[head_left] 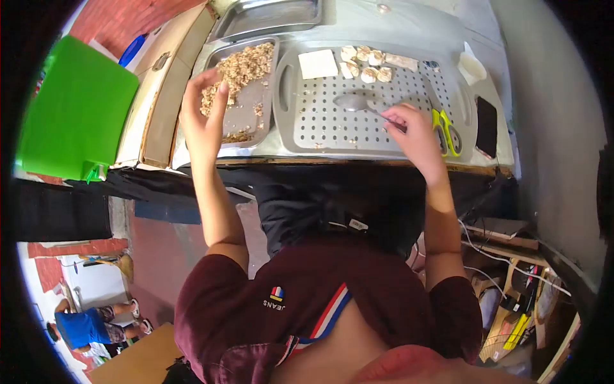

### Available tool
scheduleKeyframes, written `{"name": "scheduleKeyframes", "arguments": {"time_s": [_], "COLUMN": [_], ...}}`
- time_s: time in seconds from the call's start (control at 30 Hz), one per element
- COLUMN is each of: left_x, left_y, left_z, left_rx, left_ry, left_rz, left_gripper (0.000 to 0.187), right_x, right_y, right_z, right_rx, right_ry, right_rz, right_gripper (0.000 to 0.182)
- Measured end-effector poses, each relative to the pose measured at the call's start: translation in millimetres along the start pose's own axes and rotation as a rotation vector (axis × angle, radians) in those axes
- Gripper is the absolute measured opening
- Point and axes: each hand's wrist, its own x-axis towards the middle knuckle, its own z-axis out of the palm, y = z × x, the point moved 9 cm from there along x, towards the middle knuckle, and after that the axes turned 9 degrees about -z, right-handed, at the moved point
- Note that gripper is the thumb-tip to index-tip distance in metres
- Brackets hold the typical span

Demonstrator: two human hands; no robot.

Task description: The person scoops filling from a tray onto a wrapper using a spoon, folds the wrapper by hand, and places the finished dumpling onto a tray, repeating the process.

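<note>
My right hand (412, 131) grips the handle of a metal spoon (354, 102), its bowl pointing left above a grey perforated board (320, 131). My left hand (206, 109) is over the left side of a metal tray (256, 125) of crumbly light-brown food (240, 70). Its thumb and fingers are apart, and nothing shows between them. At the board's far side lie a white square slab (318, 64), several pale round pieces (369, 75) with brown bits, and a short pale bar (401, 61). Yellow-green scissors (446, 133) rest near my right hand, at the board's right side.
A second metal tray (268, 16) sits behind the first. To the right are a black phone (486, 127) and a white cup-like container (472, 68). A green box (77, 109) stands at the left. Farther back on the lower left is another person (89, 325) in a blue shirt.
</note>
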Motion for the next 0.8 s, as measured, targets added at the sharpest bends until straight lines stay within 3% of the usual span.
{"name": "scheduleKeyframes", "arguments": {"time_s": [0.17,0.23,0.33,0.37,0.5,0.6,0.8], "left_x": [-32,-40,-50,-52,-59,-64,-72], "left_y": [-68,-84,-103,-107,-102,-93,-92], "left_z": [-28,-38,-46,-47,-38,-39,-39], "left_rx": [-0.198,-0.215,-0.234,-0.249,-0.448,-0.461,-0.472], "left_ry": [0.129,0.172,0.231,0.243,0.262,0.277,0.262], "left_rz": [-0.256,-0.259,-0.305,-0.313,-0.337,-0.322,-0.338], "left_gripper": [0.025,0.023,0.021,0.021,0.022,0.022,0.021], "right_x": [26,33,60,71,133,150,167], "right_y": [3,9,-17,-27,-18,3,22], "right_z": [45,52,47,51,91,123,127], "right_rx": [-0.146,-0.218,-0.47,-0.422,-0.354,-0.633,-0.578], "right_ry": [-0.126,-0.215,-0.191,-0.18,-0.252,-0.321,-0.438], "right_rz": [-0.053,0.021,-0.082,-0.129,-0.259,-0.473,-0.475], "right_gripper": [0.016,0.014,0.01,0.011,0.02,0.036,0.041]}}
